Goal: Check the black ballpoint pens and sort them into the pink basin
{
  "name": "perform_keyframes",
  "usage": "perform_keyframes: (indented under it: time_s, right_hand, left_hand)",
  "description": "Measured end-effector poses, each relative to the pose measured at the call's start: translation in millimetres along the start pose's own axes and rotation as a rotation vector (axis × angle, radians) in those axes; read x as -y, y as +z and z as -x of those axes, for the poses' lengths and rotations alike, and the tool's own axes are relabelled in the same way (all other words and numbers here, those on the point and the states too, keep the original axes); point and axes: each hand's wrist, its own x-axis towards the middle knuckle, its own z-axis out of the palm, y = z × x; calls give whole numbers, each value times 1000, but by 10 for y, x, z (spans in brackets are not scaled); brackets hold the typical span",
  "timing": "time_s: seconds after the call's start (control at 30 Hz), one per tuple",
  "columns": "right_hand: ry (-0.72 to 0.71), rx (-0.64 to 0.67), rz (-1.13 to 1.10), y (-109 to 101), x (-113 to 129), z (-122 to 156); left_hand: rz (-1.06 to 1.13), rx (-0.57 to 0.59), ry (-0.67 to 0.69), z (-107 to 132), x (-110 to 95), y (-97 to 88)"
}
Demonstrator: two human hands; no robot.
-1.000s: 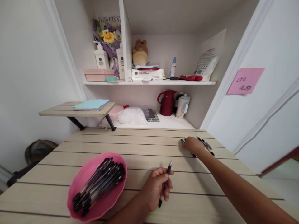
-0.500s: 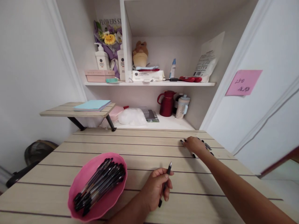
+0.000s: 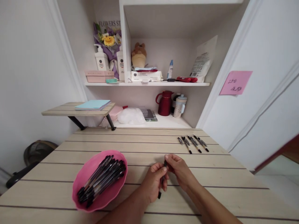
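My left hand point(image 3: 155, 180) is closed around a black pen point(image 3: 159, 194), whose lower end sticks out below the fingers. At the pen's upper end, the thumb and fingers of my right hand point(image 3: 178, 166) pinch it; the tip is hidden between them. Left of both hands, a pink scalloped bowl point(image 3: 76, 186) holds a pile of black pens point(image 3: 105, 177). Farther back on the right, several pen parts point(image 3: 193, 144) lie in a slanted row on the table, with a short dark piece like a cap point(image 3: 179, 141) at the row's left end.
The slatted wooden table point(image 3: 140, 146) reaches back to a white shelf unit. A small raised stand point(image 3: 58, 109) bears blue paper point(image 3: 93, 104) at the back left. On the lower shelf stand a red jug point(image 3: 164, 104) and a pale cup point(image 3: 179, 107).
My right hand has come back from the row at the right to the upper end of the pen in my left hand. The row now shows uncovered. My left hand stays nearly in place.
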Motion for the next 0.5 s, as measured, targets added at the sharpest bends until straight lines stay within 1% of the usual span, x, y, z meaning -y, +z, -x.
perform_keyframes:
  time_s: [0.1, 0.23, 0.3, 0.43, 0.5]
  right_hand:
    - [-48, -48, -17, 28, -41, -27]
    - [-57, -75, -76, -6, -110, -51]
    - [-48, -35, -111, -15, -131, -32]
    - [-22, 109, -152, -6, -126, 16]
    - [-20, 122, -148, -1, -116, 23]
  left_hand:
    - [-32, -13, 10, 7, 7, 5]
    - [-55, -30, 4, 9, 17, 7]
    - [-62, -19, 0, 7, 23, 7]
    - [-53, 9, -10, 0, 26, 7]
    - [-47, 16, -20, -3, 21, 9]
